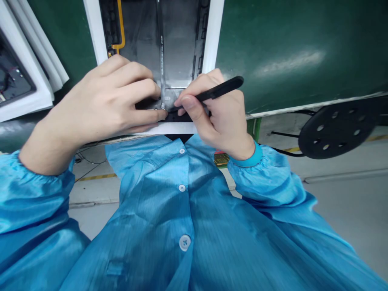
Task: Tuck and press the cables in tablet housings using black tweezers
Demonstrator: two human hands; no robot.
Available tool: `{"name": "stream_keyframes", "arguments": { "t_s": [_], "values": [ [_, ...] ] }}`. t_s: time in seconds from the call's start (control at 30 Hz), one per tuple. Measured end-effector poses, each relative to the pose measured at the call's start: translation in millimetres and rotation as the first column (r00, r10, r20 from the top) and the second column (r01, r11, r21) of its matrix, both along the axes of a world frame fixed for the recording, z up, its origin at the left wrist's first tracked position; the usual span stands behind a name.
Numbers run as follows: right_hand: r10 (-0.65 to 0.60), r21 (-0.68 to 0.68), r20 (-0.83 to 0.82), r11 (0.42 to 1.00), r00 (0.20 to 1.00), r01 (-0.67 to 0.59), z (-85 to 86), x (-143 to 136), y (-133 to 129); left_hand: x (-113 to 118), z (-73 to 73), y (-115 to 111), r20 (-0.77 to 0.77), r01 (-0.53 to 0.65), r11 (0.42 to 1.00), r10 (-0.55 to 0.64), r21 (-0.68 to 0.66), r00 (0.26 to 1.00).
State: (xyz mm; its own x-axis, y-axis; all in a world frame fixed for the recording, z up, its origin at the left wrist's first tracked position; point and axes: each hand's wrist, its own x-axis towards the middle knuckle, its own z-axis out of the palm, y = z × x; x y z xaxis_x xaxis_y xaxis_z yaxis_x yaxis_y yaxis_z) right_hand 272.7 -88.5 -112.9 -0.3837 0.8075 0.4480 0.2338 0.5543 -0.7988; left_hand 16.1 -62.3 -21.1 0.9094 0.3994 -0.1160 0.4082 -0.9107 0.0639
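An opened flat electronic device with a dark grey inner face (178, 44) lies in front of me in a white frame (214, 36). A black flat ribbon cable (161, 48) runs down its middle to a small connector area at the near edge. My left hand (112, 97) rests over the lower left of the device, fingers bent and apart, one fingertip touching beside the cable's lower end. In my right hand (215, 105), a slim black tool with a rounded end (227, 87) is pinched between thumb and fingers. Its tip points at the cable end, partly hidden by fingers.
An orange flex cable (121, 24) runs along the device's left side. More white-framed pieces (36, 76) are stacked at the left on the green mat (297, 52). A round black stool seat with holes (339, 127) stands below the table edge at right.
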Motion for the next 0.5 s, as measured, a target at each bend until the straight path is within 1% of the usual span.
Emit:
{"name": "stream_keyframes", "arguments": {
  "t_s": [0.1,0.13,0.27,0.43,0.5],
  "values": [
    [0.011,-0.003,-0.025,1.0,1.0,-0.011,3.5,0.9,-1.6,1.8,0.9,0.6,0.004,-0.063,0.994,0.064,-0.088,0.998],
    [0.015,-0.004,-0.021,1.0,1.0,-0.015,4.3,1.1,-1.7,1.5,1.1,0.7,0.007,-0.074,0.993,0.075,-0.097,0.997],
    [0.033,-0.026,0.021,0.999,0.999,-0.032,5.0,1.7,0.8,-1.3,1.4,-0.2,-0.025,-0.067,0.997,0.066,-0.042,0.998],
    [0.045,-0.129,0.01,0.991,0.999,-0.043,0.6,0.5,6.4,0.4,1.4,-2.0,0.005,-0.045,0.999,0.045,-0.019,0.999],
    [0.063,-0.144,0.031,0.988,0.998,-0.057,0.2,-0.7,7.4,2.3,0.6,-2.1,-0.019,-0.057,0.998,0.057,-0.016,0.998]
  ]
}}
